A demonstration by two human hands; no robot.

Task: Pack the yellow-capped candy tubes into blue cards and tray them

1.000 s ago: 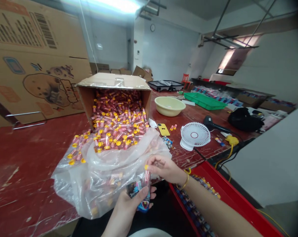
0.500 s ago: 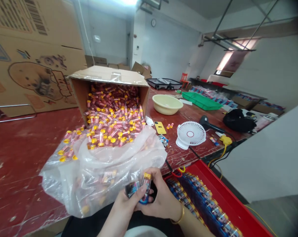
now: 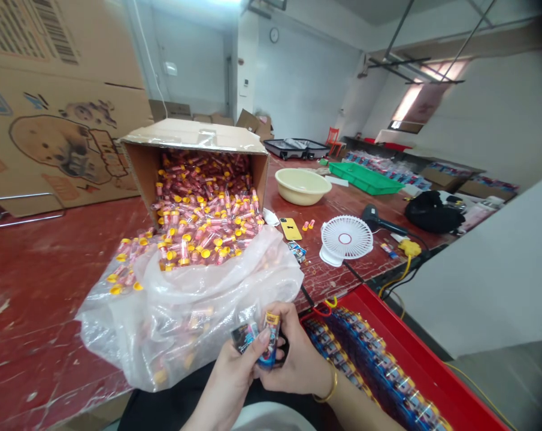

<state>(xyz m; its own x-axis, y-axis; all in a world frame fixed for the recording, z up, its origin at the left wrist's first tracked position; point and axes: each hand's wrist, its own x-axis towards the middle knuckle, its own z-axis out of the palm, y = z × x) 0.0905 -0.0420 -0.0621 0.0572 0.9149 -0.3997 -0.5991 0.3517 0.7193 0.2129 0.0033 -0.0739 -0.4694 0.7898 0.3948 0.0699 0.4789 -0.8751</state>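
My left hand (image 3: 237, 371) is closed around a dark printed packet (image 3: 245, 337), its thumb pressing on a small tube (image 3: 271, 338) with a yellow cap and a blue printed wrap. My right hand (image 3: 295, 359) curls round the same tube from the other side. Both hands are low in the middle, beside the clear plastic bag (image 3: 199, 317). Behind the bag, a cardboard box (image 3: 138, 173) lies open toward me, full of small pink tubes with yellow caps (image 3: 208, 221). Wrapped tubes stand in rows (image 3: 378, 359) in a red tray (image 3: 432, 353) at the lower right.
On the red table (image 3: 50, 269) are a cream basin (image 3: 303, 187), a yellow phone (image 3: 290, 228), a white fan (image 3: 345, 238), a green tray (image 3: 365, 178) and a hair dryer (image 3: 381, 221). A large carton (image 3: 64, 108) stands at the left.
The wrapped tube is tilted slightly more and shows more of its printed side. The dark packet is more visible in my left hand. The camera view has shifted a little.
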